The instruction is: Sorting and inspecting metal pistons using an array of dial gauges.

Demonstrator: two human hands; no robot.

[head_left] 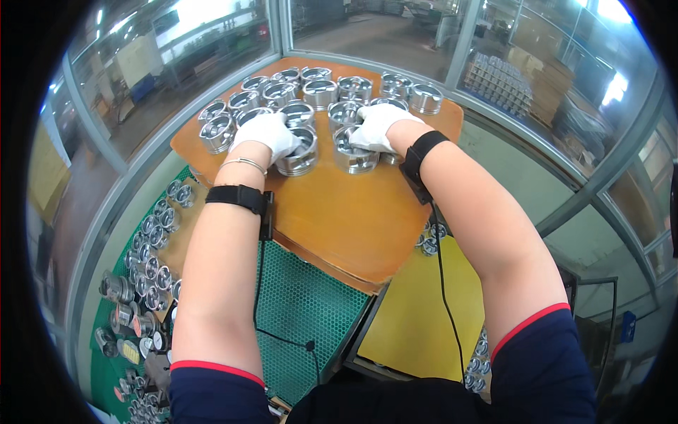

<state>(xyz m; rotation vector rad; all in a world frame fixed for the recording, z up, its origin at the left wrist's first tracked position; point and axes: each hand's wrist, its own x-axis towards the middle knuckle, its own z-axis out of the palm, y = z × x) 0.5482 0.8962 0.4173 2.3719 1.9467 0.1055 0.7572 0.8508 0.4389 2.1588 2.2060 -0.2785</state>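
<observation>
White gloves cover both my hands, which reach to the front of a group of silvery metal pistons on an orange-brown board. My left hand [267, 136] grips the front-left piston [296, 165], its fingers at the hollow top. To the right of a gap, my right hand [381, 127] grips another piston [355, 164], with the thumb dipping inside the rim. Both pistons stand upright on the board [332, 219], hollow side up. The fingers on the far side of each are partly hidden. More pistons [320, 93] stand close together behind my hands.
Window panes in grey frames [277, 32] rise behind the board. Lower left, many pistons [150, 247] crowd a green mesh surface [304, 304]. A yellow sheet [424, 318] lies lower right, with pistons beside it. Black cables [441, 283] hang from both wrist straps.
</observation>
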